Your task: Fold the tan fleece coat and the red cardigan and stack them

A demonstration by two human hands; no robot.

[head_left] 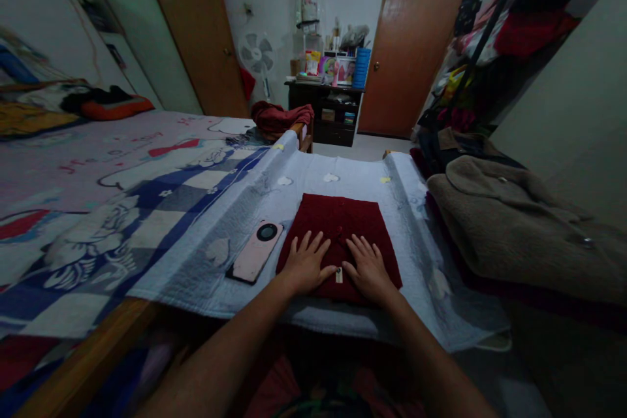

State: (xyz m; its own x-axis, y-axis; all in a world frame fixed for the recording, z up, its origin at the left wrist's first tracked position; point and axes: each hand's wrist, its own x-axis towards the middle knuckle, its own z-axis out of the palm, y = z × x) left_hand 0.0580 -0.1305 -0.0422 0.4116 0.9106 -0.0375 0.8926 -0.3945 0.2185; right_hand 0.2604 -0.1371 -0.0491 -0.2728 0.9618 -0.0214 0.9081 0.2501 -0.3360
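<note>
A dark red garment, folded into a neat rectangle, lies on a light blue cloth in front of me. My left hand rests flat on its left half with the fingers spread. On the right half lies my right hand, palm down, fingers also stretched out. Between my two thumbs a small pale label shows near the garment's front edge, and a red button-like spot sits above it. Left of the garment, apart from my hand, is a pink phone with a round black camera.
On the left is a bed with a patterned sheet and a wooden edge. Folded brown clothes are stacked at the right. A dark cabinet, a white fan and a wooden door stand at the back.
</note>
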